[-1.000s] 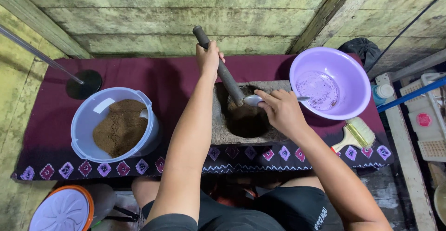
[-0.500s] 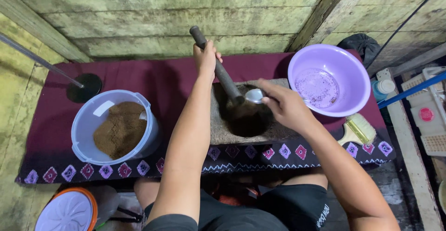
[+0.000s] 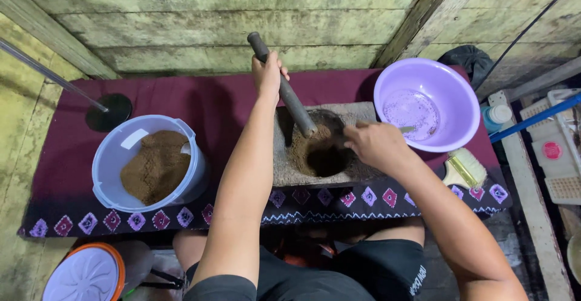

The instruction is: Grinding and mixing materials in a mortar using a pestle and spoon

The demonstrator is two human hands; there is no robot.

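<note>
Pestle (image 3: 284, 86) (tilted), left grip (image 3: 267, 74), outstretched arm

One stone mortar (image 3: 315, 150), one dark pestle (image 3: 283, 86). One purple bowl (image 3: 451, 86), one pale tub (image 3: 115, 156) of brown powder. One brush (image 3: 466, 169), one orange-rimmed lid (image 3: 85, 274).

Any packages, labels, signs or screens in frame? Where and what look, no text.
White label: inside wall of the clear tub of brown powder, left on the cloth; small pale rectangle.
Red round sticker: on a white plastic piece, far right edge; lettering too small to tell.
Bottle: right of the purple basin; light blue body, white cap.
White print: on the black shorts, bottom; small lettering.
No signs or screens.
</note>
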